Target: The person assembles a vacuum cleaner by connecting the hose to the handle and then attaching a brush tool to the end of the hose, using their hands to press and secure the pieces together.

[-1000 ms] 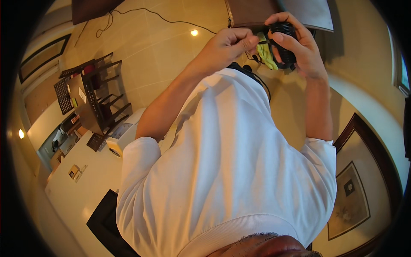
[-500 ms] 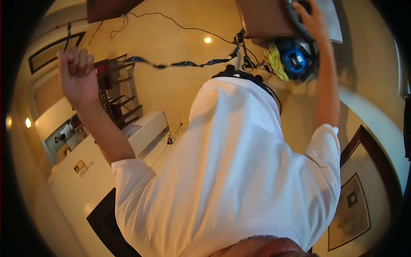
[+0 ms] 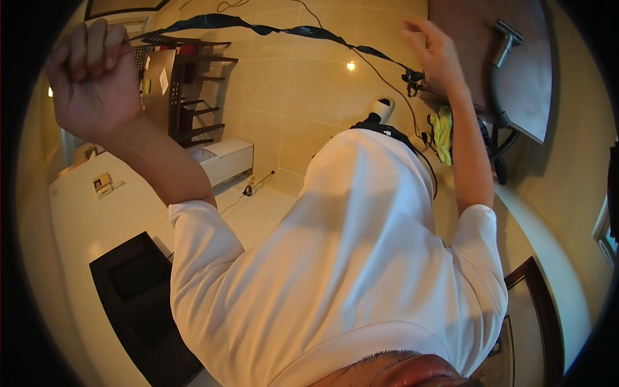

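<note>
My left hand [image 3: 97, 80], at the upper left, has its fingers curled closed around the end of a dark twisted strap [image 3: 258, 29]. This strap stretches across the top of the view to a black clip-like end [image 3: 412, 82] beside my right hand. Raised at the upper right, my right hand [image 3: 437, 58] is open with its fingers apart, holding nothing that I can see. To its right, a vacuum hose [image 3: 495, 90] with a metallic nozzle [image 3: 507, 35] lies on a brown tabletop [image 3: 461, 26].
A yellow cloth [image 3: 442, 135] hangs below the tabletop; my right forearm hides most of the vacuum cleaner beside it. Thin cable [image 3: 393, 87] trails over the tiled floor [image 3: 284, 97]. Dark chairs [image 3: 200, 119], a white low cabinet [image 3: 225, 158] and a black screen [image 3: 145, 303] stand left.
My right hand has let go of the vacuum hose and moved left, leaving it on the tabletop. My left hand has come closer, and the strap is higher in view.
</note>
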`<state>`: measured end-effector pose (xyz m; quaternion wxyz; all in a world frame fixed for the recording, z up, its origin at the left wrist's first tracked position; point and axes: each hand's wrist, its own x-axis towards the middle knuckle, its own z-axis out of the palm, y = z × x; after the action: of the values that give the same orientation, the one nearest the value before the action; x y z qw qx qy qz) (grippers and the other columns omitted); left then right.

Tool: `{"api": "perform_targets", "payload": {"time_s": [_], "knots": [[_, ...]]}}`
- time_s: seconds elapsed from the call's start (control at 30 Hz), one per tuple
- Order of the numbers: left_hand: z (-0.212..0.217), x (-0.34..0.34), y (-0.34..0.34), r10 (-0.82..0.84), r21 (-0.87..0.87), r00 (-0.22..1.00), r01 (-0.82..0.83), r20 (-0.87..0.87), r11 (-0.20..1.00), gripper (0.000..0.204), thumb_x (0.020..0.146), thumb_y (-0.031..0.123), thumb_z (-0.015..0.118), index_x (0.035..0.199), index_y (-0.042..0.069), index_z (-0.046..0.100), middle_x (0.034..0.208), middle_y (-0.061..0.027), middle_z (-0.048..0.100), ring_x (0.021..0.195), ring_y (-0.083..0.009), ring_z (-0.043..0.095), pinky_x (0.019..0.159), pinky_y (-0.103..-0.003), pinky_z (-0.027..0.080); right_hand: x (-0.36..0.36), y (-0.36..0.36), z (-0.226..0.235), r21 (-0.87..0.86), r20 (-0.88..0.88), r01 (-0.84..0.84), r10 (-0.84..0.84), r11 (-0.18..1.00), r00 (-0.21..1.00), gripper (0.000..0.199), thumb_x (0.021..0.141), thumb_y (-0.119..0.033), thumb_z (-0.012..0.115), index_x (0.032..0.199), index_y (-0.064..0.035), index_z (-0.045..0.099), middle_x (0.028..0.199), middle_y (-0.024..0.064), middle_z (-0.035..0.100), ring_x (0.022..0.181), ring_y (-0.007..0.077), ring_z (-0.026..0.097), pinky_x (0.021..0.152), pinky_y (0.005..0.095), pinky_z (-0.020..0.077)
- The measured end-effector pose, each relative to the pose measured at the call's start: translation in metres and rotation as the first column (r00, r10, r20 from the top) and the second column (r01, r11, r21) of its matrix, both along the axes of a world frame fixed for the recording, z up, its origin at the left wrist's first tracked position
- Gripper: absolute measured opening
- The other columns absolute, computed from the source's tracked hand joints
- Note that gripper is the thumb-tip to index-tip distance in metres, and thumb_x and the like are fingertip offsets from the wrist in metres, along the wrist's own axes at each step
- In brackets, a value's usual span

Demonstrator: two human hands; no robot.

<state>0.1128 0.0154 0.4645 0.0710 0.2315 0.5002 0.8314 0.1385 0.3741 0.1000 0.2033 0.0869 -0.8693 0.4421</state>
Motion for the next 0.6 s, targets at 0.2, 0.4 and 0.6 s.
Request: {"api": "perform_targets", "payload": {"time_s": [0.2, 0.4, 0.6], "knots": [[-0.006, -0.015, -0.044, 0.028, 0.001, 0.996, -0.028, -0.081, 1.0, 0.019, 0.094, 0.015, 0.064, 0.079, 0.006, 0.056, 0.069, 0.0025, 0.029, 0.063, -0.0126, 0.03, 0.065, -0.032, 0.029, 0.017, 0.03, -0.045, -0.205, 0.095, 0.028, -0.009, 0.978, 0.995, 0.026, 0.096, -0.02, 0.064, 0.117, -0.0068, 0.072, 0.107, 0.0132, 0.076, 0.099, 0.0342, 0.072, 0.088, 0.0416, 0.0566], [-0.024, -0.028, -0.082, 0.172, 0.018, 0.985, -0.171, -0.025, 0.985, 0.024, 0.095, 0.021, 0.07, 0.08, 0.005, 0.058, 0.069, 0.0024, 0.029, 0.063, -0.0127, 0.029, 0.064, -0.032, 0.028, 0.088, 0.033, -0.144, 0.276, 0.616, 0.169, -0.309, 0.946, 0.724, 0.033, 0.088, -0.031, 0.071, 0.116, -0.0139, 0.075, 0.095, 0.0152, 0.077, 0.095, 0.0376, 0.073, 0.087, 0.0478, 0.0572], [-0.027, -0.05, -0.104, 0.195, -0.034, 0.981, -0.196, -0.008, 0.98, 0.023, 0.096, 0.019, 0.068, 0.081, 0.004, 0.06, 0.068, 0.0023, 0.029, 0.063, -0.0128, 0.029, 0.064, -0.032, 0.028, 0.062, -0.01, -0.173, 0.346, 0.333, 0.353, -0.466, 0.869, 0.82, 0.032, 0.091, -0.028, 0.066, 0.121, -0.0193, 0.073, 0.109, 0.0133, 0.072, 0.093, 0.0365, 0.072, 0.08, 0.0497, 0.0582]]}}
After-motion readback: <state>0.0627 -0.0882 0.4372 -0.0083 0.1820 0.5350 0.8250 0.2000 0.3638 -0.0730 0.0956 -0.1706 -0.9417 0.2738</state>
